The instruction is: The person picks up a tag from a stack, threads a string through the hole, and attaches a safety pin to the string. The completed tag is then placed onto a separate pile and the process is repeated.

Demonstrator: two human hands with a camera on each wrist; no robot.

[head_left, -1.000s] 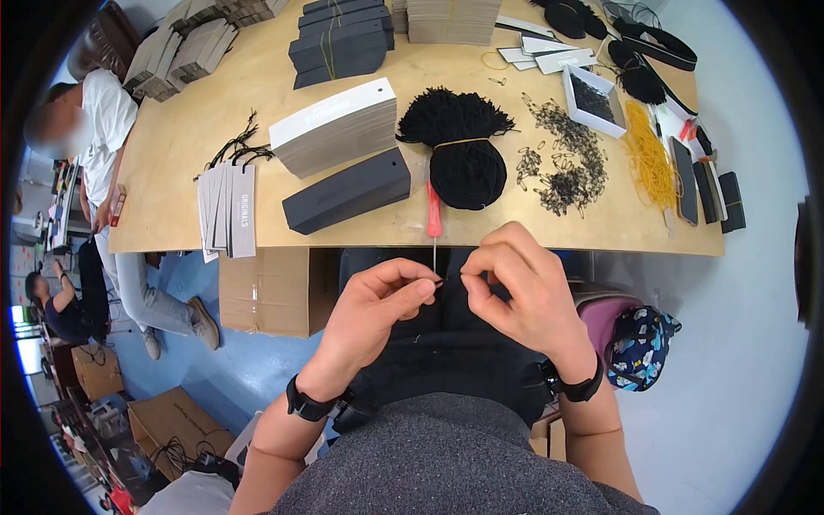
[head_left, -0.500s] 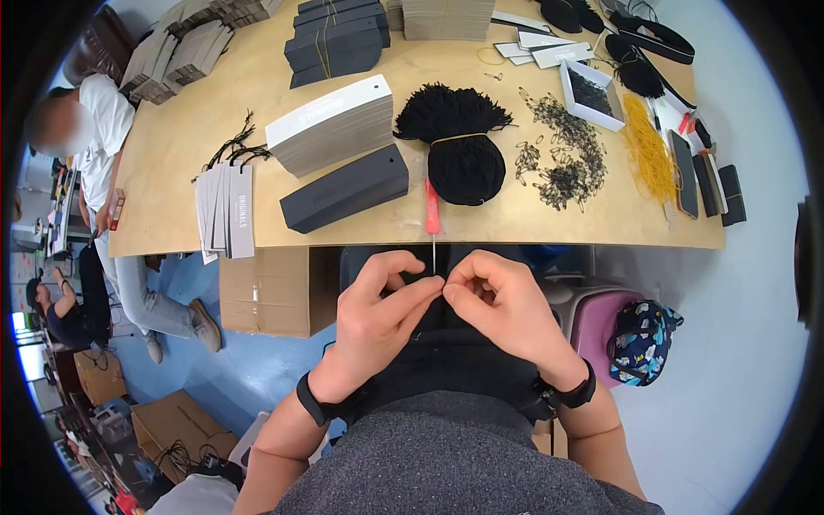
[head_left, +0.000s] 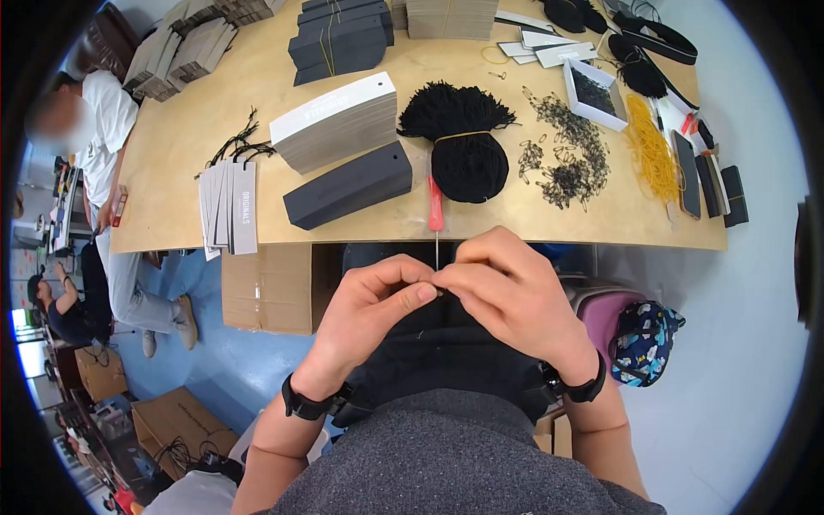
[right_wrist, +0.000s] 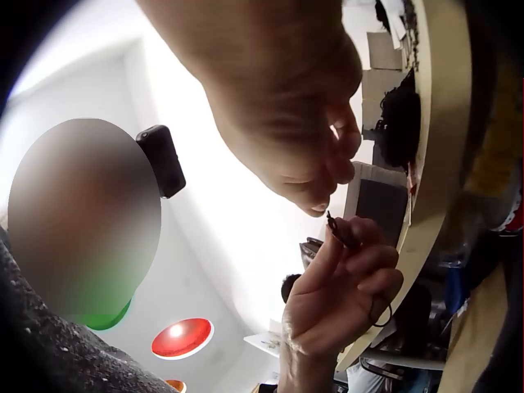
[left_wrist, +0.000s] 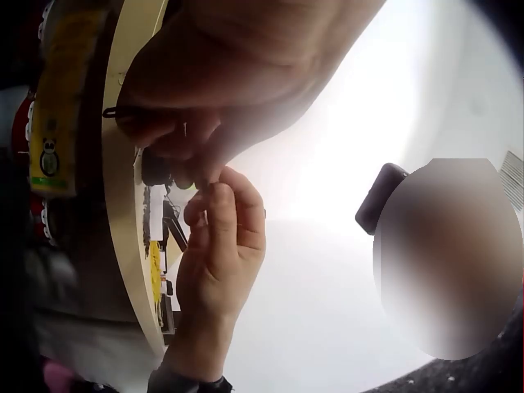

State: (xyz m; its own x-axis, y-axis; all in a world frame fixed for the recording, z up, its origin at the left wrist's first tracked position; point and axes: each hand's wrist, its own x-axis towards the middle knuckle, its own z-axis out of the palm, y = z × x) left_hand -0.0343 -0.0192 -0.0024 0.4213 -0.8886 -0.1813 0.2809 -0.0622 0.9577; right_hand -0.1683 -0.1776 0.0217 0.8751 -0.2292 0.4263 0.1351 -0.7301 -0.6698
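Over the lap, in front of the table edge, both hands meet at the fingertips. The left hand (head_left: 360,313) pinches a small dark piece (right_wrist: 345,234) between thumb and fingers; a thin black cord loop (right_wrist: 387,314) hangs by its fingers in the right wrist view. Curled at the left hand's fingertips is the right hand (head_left: 525,300), thumb and forefinger together; whether it also holds the piece is hidden. Just beyond them, a red-handled tool (head_left: 435,206) lies with its metal shaft over the edge, near a banded black cord bundle (head_left: 469,167).
On the table (head_left: 343,240) stand white tags (head_left: 335,124) and dark tags (head_left: 348,186), with corded tags (head_left: 230,206) at left. Small pins (head_left: 573,163), a pin box (head_left: 594,94) and yellow bands (head_left: 650,159) lie at right. A person (head_left: 107,129) is at far left.
From apart a second ago, the hands have come together at the fingertips. Since half a second ago, the left fingers have curled in more and the right hand has risen slightly.
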